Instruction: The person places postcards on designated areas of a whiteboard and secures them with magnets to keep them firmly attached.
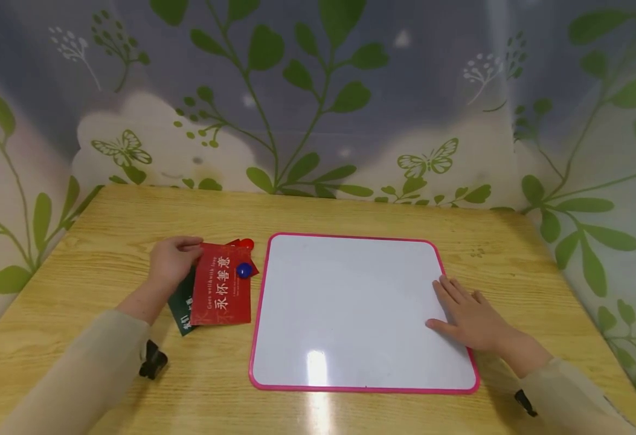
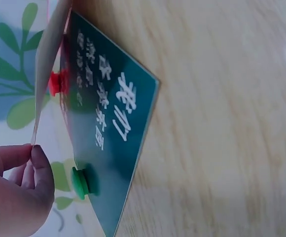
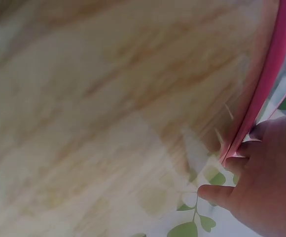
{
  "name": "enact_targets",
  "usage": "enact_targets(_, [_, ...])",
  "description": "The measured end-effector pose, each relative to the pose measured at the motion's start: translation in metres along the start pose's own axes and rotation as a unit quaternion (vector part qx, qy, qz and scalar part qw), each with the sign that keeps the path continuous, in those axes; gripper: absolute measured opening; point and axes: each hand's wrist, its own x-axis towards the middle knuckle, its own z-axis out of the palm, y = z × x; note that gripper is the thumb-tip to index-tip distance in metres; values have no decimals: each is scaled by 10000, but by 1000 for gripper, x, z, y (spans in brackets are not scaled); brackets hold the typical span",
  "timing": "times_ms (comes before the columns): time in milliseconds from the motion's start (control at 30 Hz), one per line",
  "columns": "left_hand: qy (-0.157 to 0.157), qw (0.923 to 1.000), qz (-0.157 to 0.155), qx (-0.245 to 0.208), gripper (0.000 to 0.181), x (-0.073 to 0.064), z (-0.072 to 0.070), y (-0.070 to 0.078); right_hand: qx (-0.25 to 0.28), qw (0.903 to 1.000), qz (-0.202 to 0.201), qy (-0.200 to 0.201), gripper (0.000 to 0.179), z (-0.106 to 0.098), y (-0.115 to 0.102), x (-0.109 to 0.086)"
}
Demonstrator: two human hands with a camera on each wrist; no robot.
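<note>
In the head view my left hand (image 1: pixel 172 263) pinches the upper left corner of a red card (image 1: pixel 222 305) with white writing. A round blue magnet (image 1: pixel 244 270) sits on that card. From the left wrist view, the card is seen edge-on, lifted above a dark green card (image 2: pixel 116 98) that lies on the table. A green magnet (image 2: pixel 80 182) and a red magnet (image 2: pixel 54 84) show beneath it. My right hand (image 1: pixel 467 317) rests with fingers spread on the right edge of a pink-framed whiteboard (image 1: pixel 350 302), which lies flat.
The wooden table (image 1: pixel 198 386) carries all these things. Behind it hangs a patterned cloth (image 1: pixel 307 139) with green leaves and butterflies. A black wrist device (image 1: pixel 153 360) is near the left sleeve, and another dark piece (image 1: pixel 525 403) is by the right sleeve.
</note>
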Motion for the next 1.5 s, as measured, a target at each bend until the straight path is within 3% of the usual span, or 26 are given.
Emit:
enact_targets(267, [-268,9983,-270,-433,41,1,-13,-1,-25,10000,-28,-33,86,3,1,1])
enact_targets(500, [-251,9981,-258,-497,43,0,-27,2,-21,10000,-50,22,85,3,0,0])
enact_targets(533, [-210,9983,-226,-496,45,7,-26,-7,-28,10000,-41,7,85,3,1,0])
enact_targets(667, [-244,9975,-278,-604,51,13,-24,-11,-61,10000,-43,-12,86,5,3,0])
enact_targets(733, [-189,9970,-415,-623,52,16,-21,-12,-77,10000,-55,-3,86,5,3,1])
enact_targets(800, [-274,9961,-478,-695,53,8,-21,1,-79,10000,-57,5,86,5,3,0])
enact_targets(1000, [-603,9938,-329,-873,49,-2,-11,22,-88,9999,-57,3,86,4,2,1])
enact_targets(1367, [-731,9891,-467,-1189,42,-2,24,42,-157,9999,-7,-54,86,4,3,2])
enact_targets(1500, [-972,9857,-510,-1281,41,-2,36,48,-145,9999,-14,-46,86,4,3,2])
